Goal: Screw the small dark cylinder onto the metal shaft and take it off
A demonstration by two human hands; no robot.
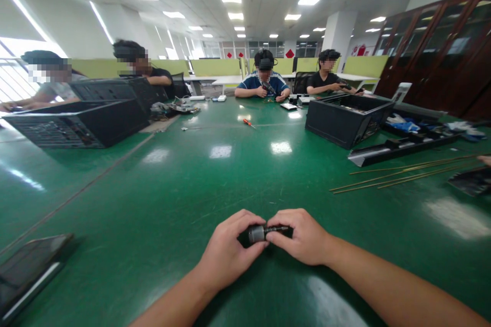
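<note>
Low in the middle of the head view, both my hands close around one dark cylindrical tool with a grey collar and a thin metal shaft. It looks like a small electric screwdriver, though its body is mostly hidden. My left hand wraps the thicker part at the left. The thumb and fingers of my right hand pinch the thin shaft, whose dark end shows inside the palm. The tool lies roughly level, just over the green tabletop.
A dark flat panel lies at the near left. Black computer cases stand left and right. An orange-handled screwdriver lies far centre; thin brass-coloured rods lie right. Several people sit around the table, one holding a drill-like tool.
</note>
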